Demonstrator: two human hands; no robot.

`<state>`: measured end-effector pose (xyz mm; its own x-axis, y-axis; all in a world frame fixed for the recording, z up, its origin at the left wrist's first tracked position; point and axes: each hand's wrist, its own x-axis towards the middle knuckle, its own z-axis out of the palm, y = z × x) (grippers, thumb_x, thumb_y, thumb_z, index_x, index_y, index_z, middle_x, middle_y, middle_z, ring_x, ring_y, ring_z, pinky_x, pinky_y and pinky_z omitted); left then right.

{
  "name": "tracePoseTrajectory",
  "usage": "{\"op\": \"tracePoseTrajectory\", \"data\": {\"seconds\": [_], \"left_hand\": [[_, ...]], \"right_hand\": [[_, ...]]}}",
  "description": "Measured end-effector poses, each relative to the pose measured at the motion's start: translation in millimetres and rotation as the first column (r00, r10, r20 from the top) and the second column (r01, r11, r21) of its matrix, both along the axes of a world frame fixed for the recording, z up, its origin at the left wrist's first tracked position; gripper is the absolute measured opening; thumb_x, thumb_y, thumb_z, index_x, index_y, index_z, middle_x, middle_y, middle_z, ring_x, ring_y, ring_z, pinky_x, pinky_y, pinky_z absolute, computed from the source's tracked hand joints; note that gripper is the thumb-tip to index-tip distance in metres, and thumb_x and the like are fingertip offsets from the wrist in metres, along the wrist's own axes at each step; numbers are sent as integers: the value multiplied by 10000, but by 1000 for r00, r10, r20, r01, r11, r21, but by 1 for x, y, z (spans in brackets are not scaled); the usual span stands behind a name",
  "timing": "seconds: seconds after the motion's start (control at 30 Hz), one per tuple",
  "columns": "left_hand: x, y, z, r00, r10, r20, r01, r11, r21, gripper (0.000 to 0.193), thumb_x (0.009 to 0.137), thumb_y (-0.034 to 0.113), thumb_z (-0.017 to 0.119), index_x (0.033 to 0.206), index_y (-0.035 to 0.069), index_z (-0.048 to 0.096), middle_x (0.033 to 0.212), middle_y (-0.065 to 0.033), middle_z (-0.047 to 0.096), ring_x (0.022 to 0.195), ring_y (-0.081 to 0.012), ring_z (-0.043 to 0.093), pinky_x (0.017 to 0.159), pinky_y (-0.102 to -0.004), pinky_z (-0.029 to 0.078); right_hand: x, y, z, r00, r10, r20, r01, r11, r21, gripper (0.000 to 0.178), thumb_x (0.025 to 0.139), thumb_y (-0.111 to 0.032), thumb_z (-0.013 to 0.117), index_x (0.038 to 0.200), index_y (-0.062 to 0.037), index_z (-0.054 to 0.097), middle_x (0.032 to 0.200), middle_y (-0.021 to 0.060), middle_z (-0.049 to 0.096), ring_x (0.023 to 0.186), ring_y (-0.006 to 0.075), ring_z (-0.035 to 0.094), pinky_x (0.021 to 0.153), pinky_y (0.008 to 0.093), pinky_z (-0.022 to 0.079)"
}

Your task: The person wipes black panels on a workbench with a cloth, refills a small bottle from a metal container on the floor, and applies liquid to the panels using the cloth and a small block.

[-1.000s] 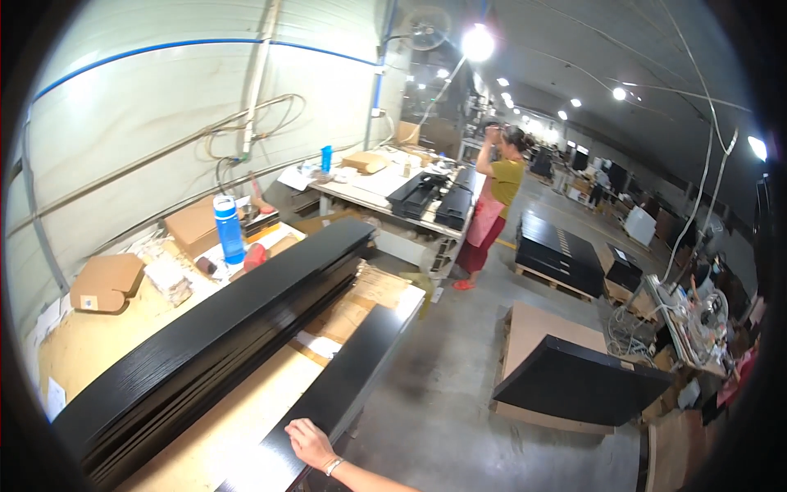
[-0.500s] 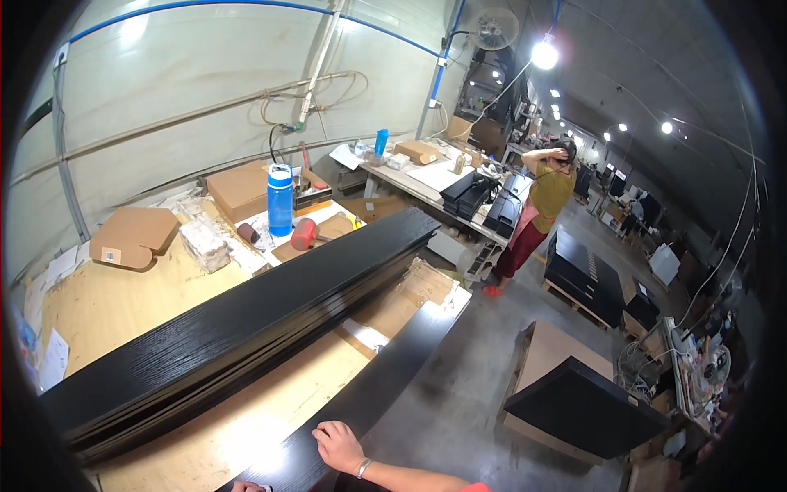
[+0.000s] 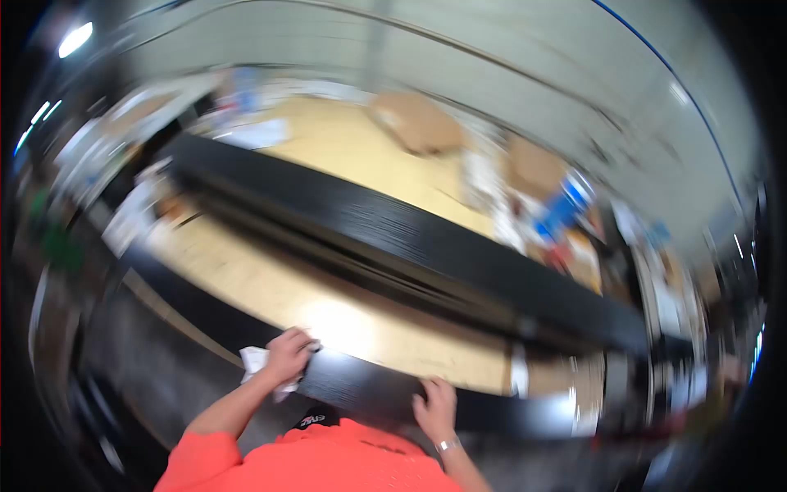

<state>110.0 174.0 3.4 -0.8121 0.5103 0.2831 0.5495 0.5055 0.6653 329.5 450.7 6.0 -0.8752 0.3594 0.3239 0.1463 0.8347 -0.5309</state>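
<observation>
A long, narrow black board (image 3: 344,379) with a wood-grain look lies along the near edge of the workbench, just in front of me. My left hand (image 3: 288,354) is closed on a white cloth (image 3: 254,361) and presses it against the board; part of the cloth hangs out beside and below the hand. Farther right, my right hand (image 3: 437,407) grips the same board, its fingers at the far edge and the thumb apart on top. Beyond, a stack of similar black boards (image 3: 393,234) runs across the bench. Motion blurs much of the picture.
The pale wooden benchtop (image 3: 328,148) carries a brown cardboard piece (image 3: 416,123), white wrapped material (image 3: 484,184) and a blue bottle (image 3: 564,205) towards the back right. White paper (image 3: 254,134) lies at the back left. A wall with pipes stands behind.
My view has swung left, so the bench now spans the picture. My left hand, mostly out of view before, shows with a white cloth. The right hand stays on the board.
</observation>
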Motion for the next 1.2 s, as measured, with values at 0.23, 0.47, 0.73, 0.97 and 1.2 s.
{"op": "tracePoseTrajectory", "data": {"seconds": [0.23,0.47,0.73,0.97,1.2], "left_hand": [[136,136,-7,992,109,58,-119,970,214,272,816,101,545,1071,64,633,971,-142,641,925,-343,618,842,-412,503],[185,149,-44,945,-271,-185,218,940,-260,432,963,356,473,1377,234,501,1396,-22,493,1270,-264,465,1065,-510,320],[82,23,-15,820,540,-191,-572,759,-311,417,918,185,528,1334,215,546,1415,-33,510,1348,-279,419,1099,-568,283],[191,115,-21,993,23,-114,-53,963,-265,512,907,235,541,1413,215,459,1373,-69,512,1312,-295,444,1063,-588,332],[42,-92,-21,652,668,-359,-757,597,-266,378,910,134,511,1280,69,550,1329,-158,548,1268,-335,481,1070,-559,315]], "right_hand": [[87,108,-4,993,-25,112,16,997,80,318,859,-135,628,1103,68,602,1190,269,573,1136,423,508,1011,500,375],[85,122,0,990,-2,139,-29,974,224,255,844,-120,587,1016,68,584,1057,264,570,1025,427,527,920,497,423],[80,121,-1,994,13,104,-39,969,244,232,840,-116,597,996,53,565,1042,252,556,992,417,525,897,489,426],[81,118,-5,990,-11,142,-20,977,211,242,825,-138,609,1005,20,579,1037,225,546,1021,397,513,902,492,414],[70,114,-17,991,-7,136,-12,990,141,246,743,-7,569,977,38,511,1066,193,487,1033,375,456,923,456,364]]}}
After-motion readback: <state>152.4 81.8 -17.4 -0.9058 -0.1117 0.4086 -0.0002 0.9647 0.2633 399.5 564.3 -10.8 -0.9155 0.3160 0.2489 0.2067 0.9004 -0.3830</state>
